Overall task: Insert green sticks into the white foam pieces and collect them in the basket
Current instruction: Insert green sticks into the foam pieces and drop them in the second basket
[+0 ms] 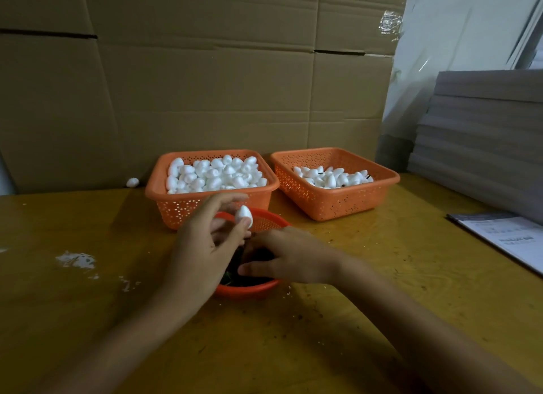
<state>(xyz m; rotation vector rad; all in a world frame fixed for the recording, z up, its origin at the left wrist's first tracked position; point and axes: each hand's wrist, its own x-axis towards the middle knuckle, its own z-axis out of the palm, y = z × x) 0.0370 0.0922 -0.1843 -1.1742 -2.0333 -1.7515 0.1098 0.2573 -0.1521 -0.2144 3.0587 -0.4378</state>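
The left hand (202, 246) is raised over the round bowl (249, 289) near the tabletop (352, 305) centre, pinching 1 foam piece (244, 214) at its fingertips. The right hand (285, 255) reaches in from the right, palm down, fingers curled into the bowl among the dark green sticks (235, 273); whether it grips a stick cannot be told. 2 baskets stand at the back edge: the left basket (164, 185) is full of foam and the right basket (338, 205) is part-filled.
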